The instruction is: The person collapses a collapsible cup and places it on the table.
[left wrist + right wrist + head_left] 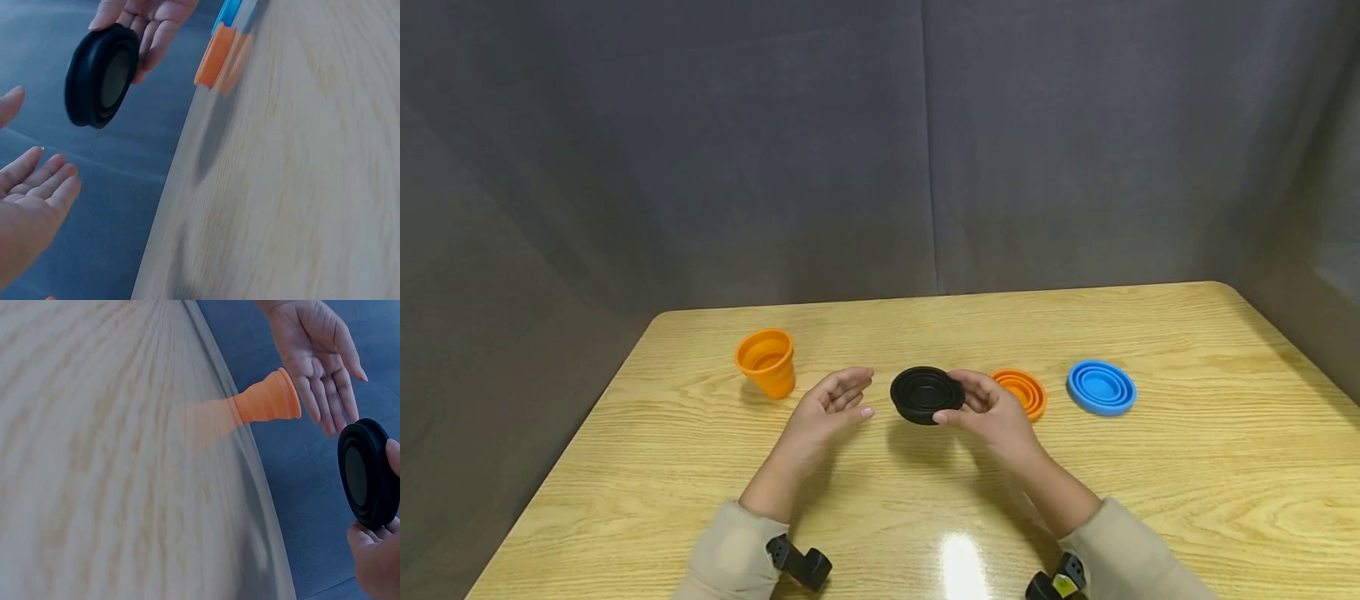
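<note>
My right hand (994, 414) pinches a flattened black collapsible cup (916, 414) by its right rim, thumb in front and fingers behind. The cup is held above the table, its ringed inside facing up toward the head view; its flat base (356, 477) shows in the right wrist view. To the left of the cup, my left hand (826, 419) hovers with its fingers extended, thumb apart, and nothing in it. A gap separates it from the cup in the head view. In the left wrist view the left palm (31, 212) faces upward below the cup.
An extended orange collapsible cup (775, 375) stands at the left of the wooden table (647, 483). Behind my right hand lies a flattened orange cup (1030, 392), partly hidden. A flattened blue cup (1102, 387) lies farther right. A grey curtain (790, 167) hangs behind the table.
</note>
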A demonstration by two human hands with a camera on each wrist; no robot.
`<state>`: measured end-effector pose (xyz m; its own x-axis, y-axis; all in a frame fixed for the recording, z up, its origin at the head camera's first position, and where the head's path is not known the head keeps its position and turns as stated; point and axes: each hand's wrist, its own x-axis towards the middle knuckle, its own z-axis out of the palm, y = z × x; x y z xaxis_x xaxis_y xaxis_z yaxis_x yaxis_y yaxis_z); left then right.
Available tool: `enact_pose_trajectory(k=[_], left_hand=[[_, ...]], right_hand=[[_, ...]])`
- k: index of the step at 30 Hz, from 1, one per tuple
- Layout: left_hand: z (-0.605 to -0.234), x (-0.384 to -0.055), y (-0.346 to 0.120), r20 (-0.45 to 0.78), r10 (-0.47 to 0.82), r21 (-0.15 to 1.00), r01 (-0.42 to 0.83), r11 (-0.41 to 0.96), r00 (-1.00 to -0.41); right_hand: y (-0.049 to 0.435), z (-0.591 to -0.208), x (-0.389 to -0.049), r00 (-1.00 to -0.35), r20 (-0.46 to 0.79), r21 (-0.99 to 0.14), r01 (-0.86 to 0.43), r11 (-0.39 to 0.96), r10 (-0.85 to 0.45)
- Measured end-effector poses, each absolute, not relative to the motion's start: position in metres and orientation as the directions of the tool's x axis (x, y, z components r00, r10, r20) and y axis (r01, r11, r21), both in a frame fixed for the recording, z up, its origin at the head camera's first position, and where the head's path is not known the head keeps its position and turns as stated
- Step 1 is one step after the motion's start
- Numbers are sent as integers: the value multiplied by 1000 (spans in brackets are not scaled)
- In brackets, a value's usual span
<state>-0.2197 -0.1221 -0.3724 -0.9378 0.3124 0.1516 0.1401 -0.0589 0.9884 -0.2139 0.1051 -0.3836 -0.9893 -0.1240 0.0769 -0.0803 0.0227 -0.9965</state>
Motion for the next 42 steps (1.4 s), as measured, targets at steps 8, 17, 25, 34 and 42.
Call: enact_pose_trajectory(k=[8, 17, 25, 34, 42], left_hand=[[-368, -220, -141, 154, 187, 988, 147, -50, -970], [-364, -219, -165, 167, 128, 986, 163, -41, -978], [-358, -219, -180, 211, 59, 976, 207, -61, -976], [-354, -223, -197, 226, -105, 974, 224, 31, -968], [-358, -233, -210, 196, -181, 974, 169, 152, -964]], right_hand=[[99, -388, -223, -988, 56, -998, -56, -2, -142], [97, -394, -233, -991, 27, -999, -22, -34, -133], [96, -399, -240, -993, 0, -1000, -2, 18, -115], [96, -401, -248, -994, -20, -994, 8, 111, -105], [91, -402, -253, -994, -32, -989, 16, 148, -104]])
